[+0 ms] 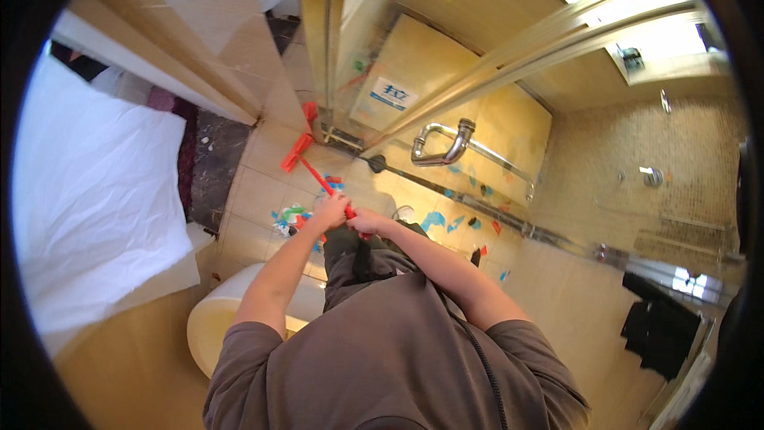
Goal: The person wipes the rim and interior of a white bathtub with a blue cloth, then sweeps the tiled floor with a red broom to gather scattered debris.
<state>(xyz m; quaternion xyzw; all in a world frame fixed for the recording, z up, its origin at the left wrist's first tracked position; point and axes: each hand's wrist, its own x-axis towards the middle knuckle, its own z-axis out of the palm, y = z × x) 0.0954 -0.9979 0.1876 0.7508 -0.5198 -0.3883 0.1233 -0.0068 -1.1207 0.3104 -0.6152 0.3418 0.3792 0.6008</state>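
Both of my hands grip the red handle of a push broom or floor scraper [315, 175]; which of the two it is, I cannot tell. My left hand [332, 211] is farther along the handle, and my right hand [366, 222] holds it near its end. The red head [296, 153] rests on the beige floor tiles [259, 182], close to the base of a shiny panel that mirrors it. Below my left hand lies a heap of blue, green, white and red scraps [292, 218]. More blue scraps [433, 220] and a red scrap [496, 227] are scattered to the right of my legs.
A glass shower door with a curved metal handle [441, 158] and a bottom rail [501, 212] stands ahead and right. At left are a white cloth [101, 191] and a dark marble threshold [219, 161]. A white rounded fixture [206, 322] is beside me. Black cloth [659, 328] hangs at far right.
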